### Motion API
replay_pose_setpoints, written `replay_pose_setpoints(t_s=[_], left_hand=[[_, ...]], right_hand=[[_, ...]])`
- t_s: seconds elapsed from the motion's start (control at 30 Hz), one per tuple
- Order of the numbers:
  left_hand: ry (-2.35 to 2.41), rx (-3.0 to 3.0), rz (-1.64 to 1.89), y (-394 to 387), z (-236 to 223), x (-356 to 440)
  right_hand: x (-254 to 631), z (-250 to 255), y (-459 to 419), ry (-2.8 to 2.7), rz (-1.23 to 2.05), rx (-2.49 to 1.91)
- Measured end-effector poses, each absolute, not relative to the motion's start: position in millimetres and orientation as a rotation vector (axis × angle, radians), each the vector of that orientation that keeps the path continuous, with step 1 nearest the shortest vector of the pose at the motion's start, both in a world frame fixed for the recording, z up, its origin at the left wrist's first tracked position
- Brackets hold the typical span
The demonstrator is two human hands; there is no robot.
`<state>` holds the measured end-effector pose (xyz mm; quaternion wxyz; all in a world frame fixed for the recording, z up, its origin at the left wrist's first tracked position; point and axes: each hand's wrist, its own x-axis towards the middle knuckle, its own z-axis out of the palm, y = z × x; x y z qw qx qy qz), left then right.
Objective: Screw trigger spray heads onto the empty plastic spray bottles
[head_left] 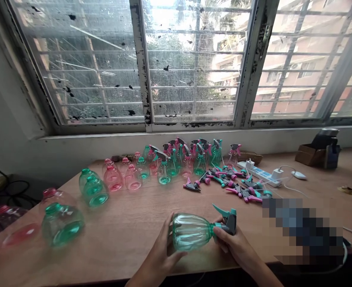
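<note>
While our two hands close around a teal plastic spray bottle (192,232), it sits near the front edge of the bench (140,223), a little right of the middle. Its long axis runs almost level across our view, with the ribbed base to the left and the grey-and-teal trigger head (231,221) to the right. The head's pointed teal tip (217,209) angles up and to the left. We cannot tell whether the bottle touches the bench.

Our left hand (161,251) cups the body near the base, and our right hand (228,241) wraps the neck just below the trigger head. Neither hand stands open.

To the left, a headless teal bottle (61,225) stands well apart from our left hand, with a pair of teal bottles (94,189) and some pink ones (113,178) beyond it. Along the far edge stands a cluster of capped spray bottles (188,159). In front of them, loose pink and teal trigger heads (226,183) lie heaped beside a white power strip (255,169). Near the far right corner sits a cardboard box (309,155). A blurred patch (301,229) hides whatever lies at the right.
</note>
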<state>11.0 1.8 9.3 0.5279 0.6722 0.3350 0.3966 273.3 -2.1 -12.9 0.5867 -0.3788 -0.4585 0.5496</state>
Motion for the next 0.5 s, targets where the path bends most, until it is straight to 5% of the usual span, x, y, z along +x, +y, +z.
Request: replay_pose_setpoints(t_s=[0.5], left_hand=[[0.743,1.448,0.901,-6,41,14]], right_hand=[[272,-11,-3,-1.083,1.285,-0.903]])
